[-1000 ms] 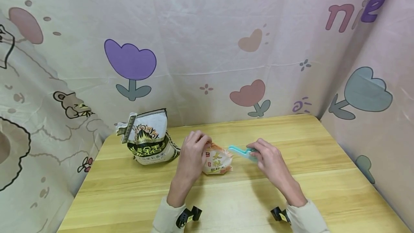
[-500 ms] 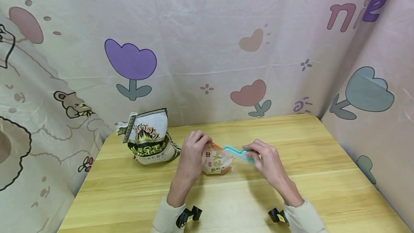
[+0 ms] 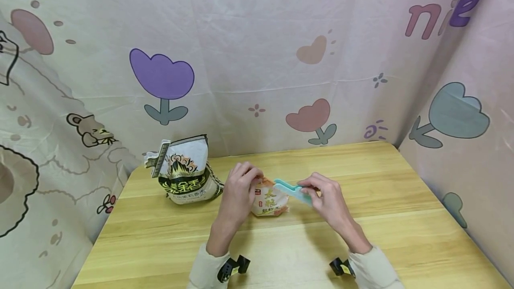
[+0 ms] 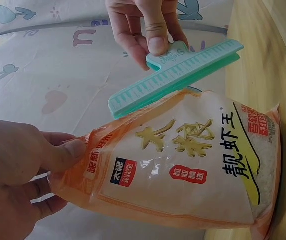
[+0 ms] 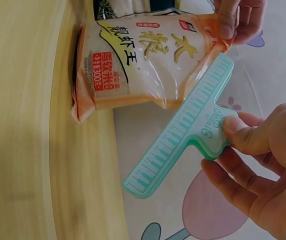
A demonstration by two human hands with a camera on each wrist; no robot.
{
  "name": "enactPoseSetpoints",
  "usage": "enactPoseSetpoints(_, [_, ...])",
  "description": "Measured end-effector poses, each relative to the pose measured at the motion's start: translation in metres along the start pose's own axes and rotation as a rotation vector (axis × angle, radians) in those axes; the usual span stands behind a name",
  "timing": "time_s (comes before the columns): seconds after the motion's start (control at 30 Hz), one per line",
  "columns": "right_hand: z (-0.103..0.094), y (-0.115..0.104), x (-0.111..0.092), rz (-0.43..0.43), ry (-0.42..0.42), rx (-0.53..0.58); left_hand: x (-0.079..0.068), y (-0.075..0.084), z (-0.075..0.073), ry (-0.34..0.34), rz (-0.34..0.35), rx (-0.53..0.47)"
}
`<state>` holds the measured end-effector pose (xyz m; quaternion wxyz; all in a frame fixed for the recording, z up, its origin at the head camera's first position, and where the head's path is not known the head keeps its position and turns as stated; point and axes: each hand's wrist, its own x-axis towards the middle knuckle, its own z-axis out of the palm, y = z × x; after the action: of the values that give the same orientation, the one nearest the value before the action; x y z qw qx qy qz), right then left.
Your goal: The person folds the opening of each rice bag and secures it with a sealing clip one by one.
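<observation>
My left hand point(image 3: 240, 189) pinches the gathered orange top of a small rice bag point(image 4: 178, 155), which stands on the table with its printed front toward me. The thumb presses on the near face of the plastic. On the other side, my right hand point(image 3: 327, 193) grips the handle of a mint-green bag clip point(image 5: 183, 132) with a piano-key pattern, thumb on one face and fingers behind. The clip's long bar slants along the bag's right upper edge, one end close to the left fingertips. In the left wrist view its two bars lie nearly together.
A larger white and black rice bag point(image 3: 186, 177) stands to the left, its folded top held by another piano-patterned clip point(image 3: 159, 158). The wooden table point(image 3: 361, 244) ends at a printed cloth backdrop point(image 3: 249, 57) behind and on both sides.
My right hand has moved left with the clip, bringing the bar's end from beside the bag to its top edge. The left hand and the bag have stayed put.
</observation>
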<state>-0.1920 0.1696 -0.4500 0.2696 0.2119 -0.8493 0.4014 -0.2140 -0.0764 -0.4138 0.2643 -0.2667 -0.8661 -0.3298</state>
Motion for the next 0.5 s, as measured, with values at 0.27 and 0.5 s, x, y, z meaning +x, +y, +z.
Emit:
enactPoseSetpoints(0.27, [0.0073, -0.0035, 0.0065, 0.008, -0.017, 0.024, -0.0003, -0.001, -0.0009, -0.007, -0.023, -0.019])
enactPoseSetpoints(0.5, [0.0103, -0.0067, 0.0098, 0.018, -0.027, 0.046, 0.0012, -0.0021, -0.0024, -0.005, -0.016, -0.053])
